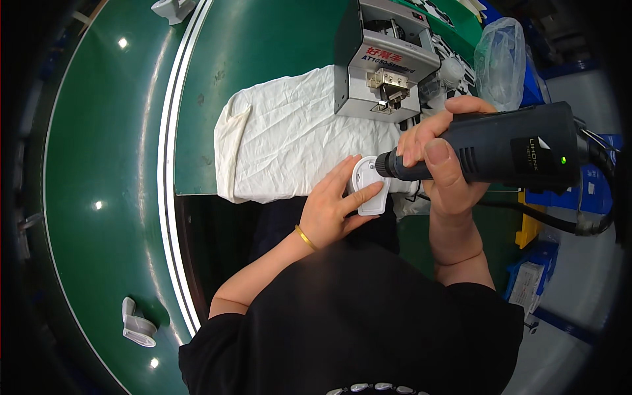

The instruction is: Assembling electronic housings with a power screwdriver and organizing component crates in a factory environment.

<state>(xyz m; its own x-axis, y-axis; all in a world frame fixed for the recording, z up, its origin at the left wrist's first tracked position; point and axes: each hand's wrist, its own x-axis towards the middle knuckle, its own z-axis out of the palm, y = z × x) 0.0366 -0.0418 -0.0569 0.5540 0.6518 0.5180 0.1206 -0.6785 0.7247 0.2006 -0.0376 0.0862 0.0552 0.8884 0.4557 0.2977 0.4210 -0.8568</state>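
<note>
My left hand (336, 201) is closed round a small white plastic housing (372, 203), the thumb lying across its face. A black electric screwdriver (507, 146) with a green light is gripped in my right hand (444, 148), held roughly level. Its ribbed nose meets the upper part of the housing, close to a small hole there; the bit's tip is hidden. Both hands are at the near edge of a white cloth (289, 141) spread over the green table.
A grey screw-feeder machine (382, 69) stands on the cloth's far side. Beyond it are a green bin (454, 29) and a clear plastic bag (501, 62). The tool's cable (559, 220) loops at right. White parts (138, 326) lie on the green conveyor at left.
</note>
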